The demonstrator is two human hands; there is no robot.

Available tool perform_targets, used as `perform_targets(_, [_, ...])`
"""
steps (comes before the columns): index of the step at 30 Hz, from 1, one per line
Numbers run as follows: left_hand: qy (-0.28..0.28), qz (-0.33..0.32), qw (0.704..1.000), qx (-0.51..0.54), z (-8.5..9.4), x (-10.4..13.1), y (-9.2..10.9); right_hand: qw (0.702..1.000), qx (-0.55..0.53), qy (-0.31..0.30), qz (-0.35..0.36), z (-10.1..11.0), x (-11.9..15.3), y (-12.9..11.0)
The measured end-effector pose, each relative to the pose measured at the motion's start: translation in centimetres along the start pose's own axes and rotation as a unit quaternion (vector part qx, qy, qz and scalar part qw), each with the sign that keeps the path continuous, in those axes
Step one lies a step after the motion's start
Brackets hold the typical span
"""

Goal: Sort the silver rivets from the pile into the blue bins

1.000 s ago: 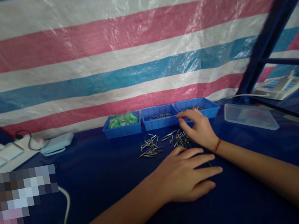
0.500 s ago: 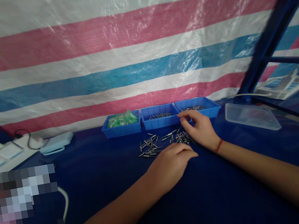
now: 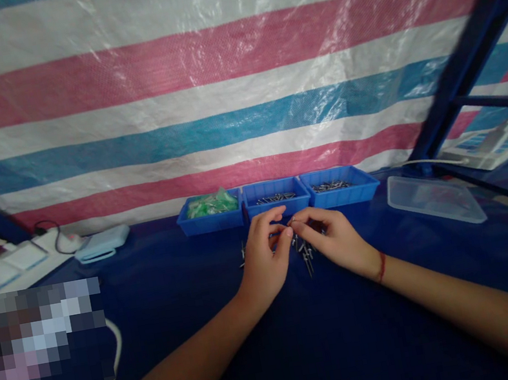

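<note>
My left hand [image 3: 262, 257] and my right hand [image 3: 336, 238] meet at the fingertips over the table, in front of the blue bins. My right thumb and forefinger are pinched together on something too small to make out. Against them, my left thumb and a bent finger close on the same spot, with the left forefinger lifted above. Slim silvery metal pins [image 3: 308, 262] lie in a heap under and beside my right fingers. A few more pins [image 3: 242, 255] show to the left, mostly hidden behind my left hand.
Behind the hands stand three blue bins: one with a green plastic bag [image 3: 212, 203], a middle bin [image 3: 278, 207] and a right bin [image 3: 355, 193] holding metal pieces. A clear plastic lid [image 3: 435, 198] lies right. A light-blue case [image 3: 103, 244] and power strip [image 3: 54, 241] are left.
My left hand has risen and turned upward to meet my right fingertips. My right hand has come down and left from the bin's front edge. The view has shifted slightly.
</note>
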State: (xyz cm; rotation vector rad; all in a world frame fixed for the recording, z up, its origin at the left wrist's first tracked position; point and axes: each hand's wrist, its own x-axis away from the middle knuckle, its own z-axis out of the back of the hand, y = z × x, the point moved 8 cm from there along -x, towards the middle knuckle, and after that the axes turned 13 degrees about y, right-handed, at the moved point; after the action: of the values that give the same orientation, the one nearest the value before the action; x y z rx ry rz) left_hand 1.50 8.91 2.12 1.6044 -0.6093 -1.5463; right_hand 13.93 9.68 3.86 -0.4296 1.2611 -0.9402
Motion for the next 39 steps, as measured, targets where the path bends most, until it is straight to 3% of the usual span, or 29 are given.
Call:
perform_targets(9, [-0.002,0.030,1.000,0.007,-0.3,0.0,-0.1,1.000,-0.014,0.027,-0.003,0.5,-0.1,-0.6])
perform_targets(14, [-0.051,0.040,0.998,0.025,-1.1,0.1,0.2,1.000,-0.007,0.030,0.004,0.6,0.0,-0.7])
perform_targets(20, [-0.056,0.053,0.996,0.042,-1.2,0.1,-0.2,0.999,-0.030,0.031,-0.005,0.5,0.0,-0.4])
perform_targets(32, [0.005,0.012,0.999,-0.037,0.0,-0.4,0.3,0.999,-0.028,0.038,-0.004,0.6,0.0,-0.4])
perform_targets(39, [0.034,-0.005,0.999,-0.025,0.4,-0.4,0.3,0.999,-0.037,0.014,-0.025,0.3,0.1,0.1])
